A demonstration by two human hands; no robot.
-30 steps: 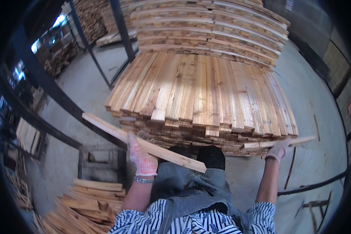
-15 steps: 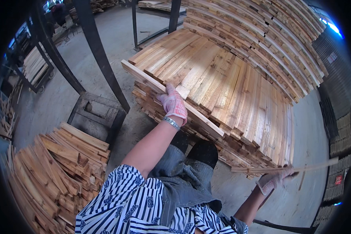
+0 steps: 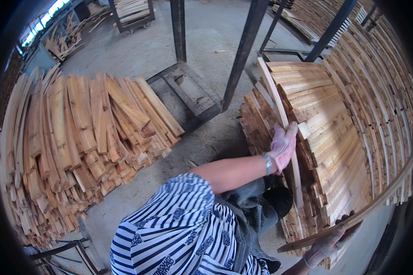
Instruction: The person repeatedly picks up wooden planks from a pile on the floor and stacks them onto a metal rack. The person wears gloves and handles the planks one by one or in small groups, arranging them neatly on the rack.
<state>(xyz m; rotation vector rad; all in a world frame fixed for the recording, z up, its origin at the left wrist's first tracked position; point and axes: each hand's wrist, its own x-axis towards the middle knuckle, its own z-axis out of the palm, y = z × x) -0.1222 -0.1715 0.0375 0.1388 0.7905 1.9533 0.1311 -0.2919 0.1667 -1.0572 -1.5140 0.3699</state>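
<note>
My left hand [image 3: 283,145], in a pink-and-white work glove, grips a pale wooden strip [image 3: 271,89] around its middle. That strip lies along the near edge of a stack of boards [image 3: 337,151], whose top layer is laid side by side. At the lower right, my gloved right hand [image 3: 331,245] is closed around another long, thin wooden strip [image 3: 381,198]. This second strip slants upward to the right, across the near right end of the stack. Part of my right hand lies behind it.
A big loose pile of boards [image 3: 82,133] fills the left side. Between it and the stack stands a dark metal frame [image 3: 195,94] with upright posts. Taller board stacks [image 3: 376,68] rise at the right. A wheeled cart of wood [image 3: 132,11] stands far back.
My view has swung left, so the loose pile shows more fully and the stack sits further right. Both hands keep their strips; the right one's strip now angles up more steeply.
</note>
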